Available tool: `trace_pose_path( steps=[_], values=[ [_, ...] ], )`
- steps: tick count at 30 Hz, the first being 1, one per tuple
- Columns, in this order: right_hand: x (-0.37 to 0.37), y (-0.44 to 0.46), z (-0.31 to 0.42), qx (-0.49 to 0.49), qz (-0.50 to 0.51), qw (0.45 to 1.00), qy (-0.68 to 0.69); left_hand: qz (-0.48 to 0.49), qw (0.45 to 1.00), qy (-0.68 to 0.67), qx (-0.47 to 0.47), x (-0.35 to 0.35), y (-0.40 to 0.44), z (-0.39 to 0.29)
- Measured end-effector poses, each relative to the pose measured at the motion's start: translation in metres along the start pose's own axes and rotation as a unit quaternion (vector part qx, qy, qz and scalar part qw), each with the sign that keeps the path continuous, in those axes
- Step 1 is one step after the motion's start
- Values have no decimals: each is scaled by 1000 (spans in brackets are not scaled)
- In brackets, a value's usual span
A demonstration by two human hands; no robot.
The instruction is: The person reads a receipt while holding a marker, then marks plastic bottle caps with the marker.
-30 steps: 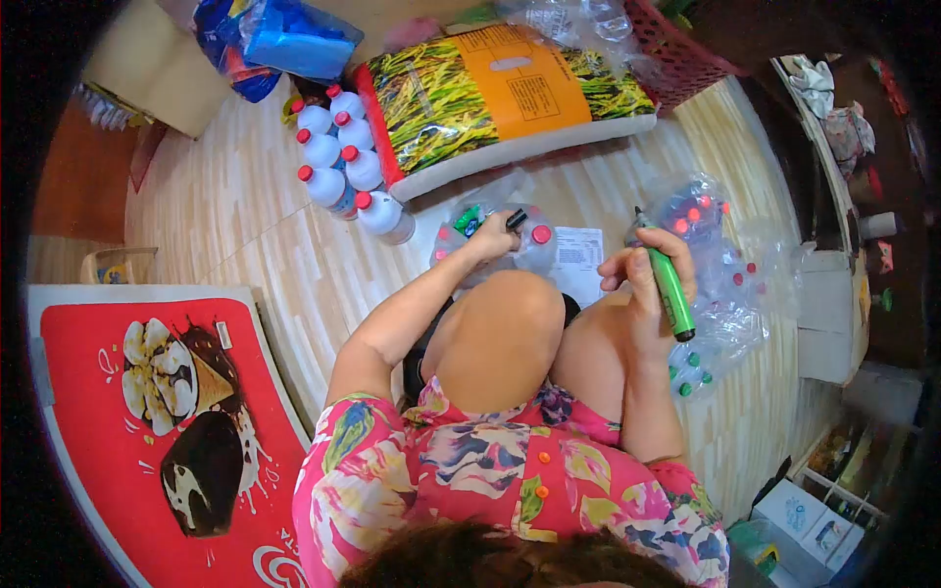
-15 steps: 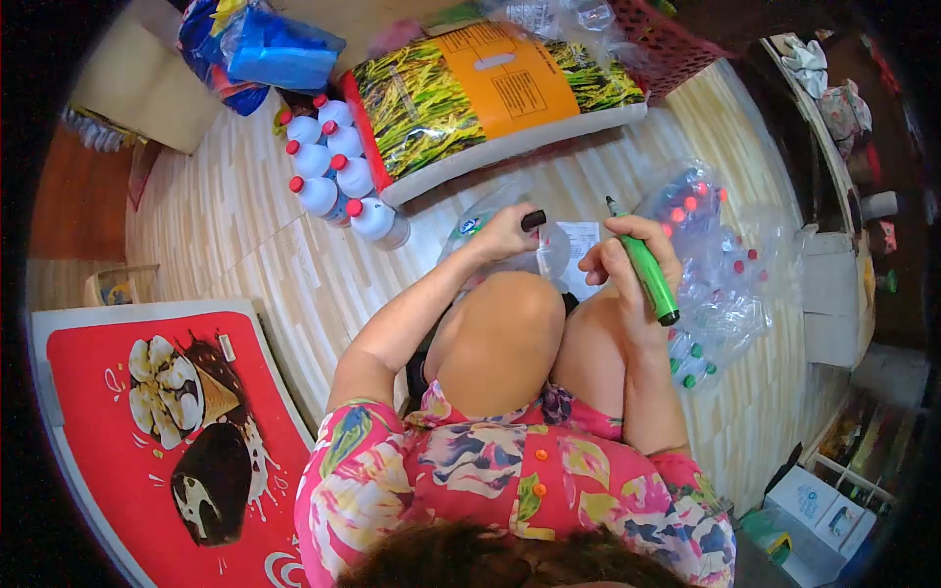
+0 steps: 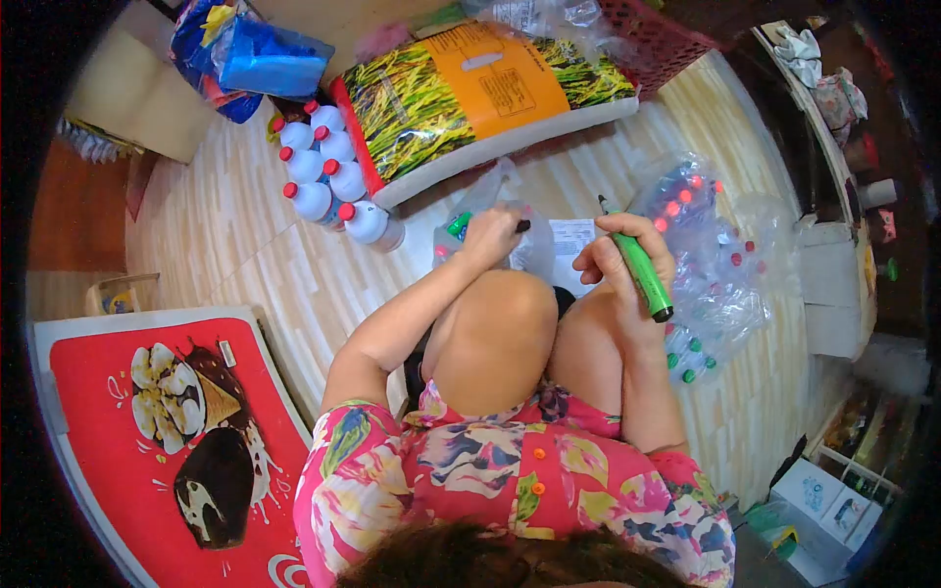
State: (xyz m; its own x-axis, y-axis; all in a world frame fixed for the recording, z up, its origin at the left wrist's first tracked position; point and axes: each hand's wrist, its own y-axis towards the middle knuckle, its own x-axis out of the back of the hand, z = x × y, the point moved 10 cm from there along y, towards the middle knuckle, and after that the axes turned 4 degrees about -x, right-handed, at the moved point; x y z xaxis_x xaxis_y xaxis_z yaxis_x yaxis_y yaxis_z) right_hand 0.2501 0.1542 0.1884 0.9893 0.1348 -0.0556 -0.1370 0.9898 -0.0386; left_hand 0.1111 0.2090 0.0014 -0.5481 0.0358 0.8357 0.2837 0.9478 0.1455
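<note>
Wood-pattern floor (image 3: 235, 220), cluttered shop-type room, person seated low with bare knees up. Main thing: green marker (image 3: 639, 269), in the air above the right knee, slanted, dark tip uncovered and pointing up and away from the body, black end toward the wearer. Right hand (image 3: 616, 272) has it in a pen-like grip, thumb and fingers closed on the barrel. Left hand (image 3: 490, 238) is curled at the near pack of bottles, a small black cap (image 3: 522, 225) sticking out by the fingers; probably the marker's cap, but the fingers hide most of it, and I can't tell how firmly that hand also grips the plastic. The pack, a clear plastic bag (image 3: 534, 257), sits on the floor just past the knees. Printed paper (image 3: 571, 245) lies just right of it. Step in hand, as I judge it: marker uncapped and ready, bag being handled; no tip contact visible. Next move with the marker would call for a steady, flat spot and the tip kept off skin. Further out: bagged bottles (image 3: 720, 294) on the right, white red-capped bottles (image 3: 312, 201) on the left, large printed sack (image 3: 500, 93) beyond, red basket (image 3: 676, 49) behind it.
</note>
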Motion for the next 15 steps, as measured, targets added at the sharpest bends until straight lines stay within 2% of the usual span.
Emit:
trace_pose_path(
  steps=[1, 2, 5, 8, 13, 15],
  values=[
    [0, -1, -1, -1, 2, 1000, -1, 14, 999, 35, 36, -1, 0, 12],
    [-1, 0, 0, -2, 5, 1000, -2, -18, 999, 37, 23, 8, -1, 14],
    [-8, 0, -2, -12, 13, 1000, -4, 3, 1000, 8, 7, 15, -7, 23],
    [-10, 4, -3, 4, 29, 1000, 0, -7, 996, -76, 53, 30, -15, 34],
    [-14, 3, -7, 3, 44, 999, 18, -108, 985, -74, 114, 113, -24, 22],
    [-17, 6, -8, 8, 40, 998, 49, -171, 982, -54, 67, 152, -26, 10]
  ],
)
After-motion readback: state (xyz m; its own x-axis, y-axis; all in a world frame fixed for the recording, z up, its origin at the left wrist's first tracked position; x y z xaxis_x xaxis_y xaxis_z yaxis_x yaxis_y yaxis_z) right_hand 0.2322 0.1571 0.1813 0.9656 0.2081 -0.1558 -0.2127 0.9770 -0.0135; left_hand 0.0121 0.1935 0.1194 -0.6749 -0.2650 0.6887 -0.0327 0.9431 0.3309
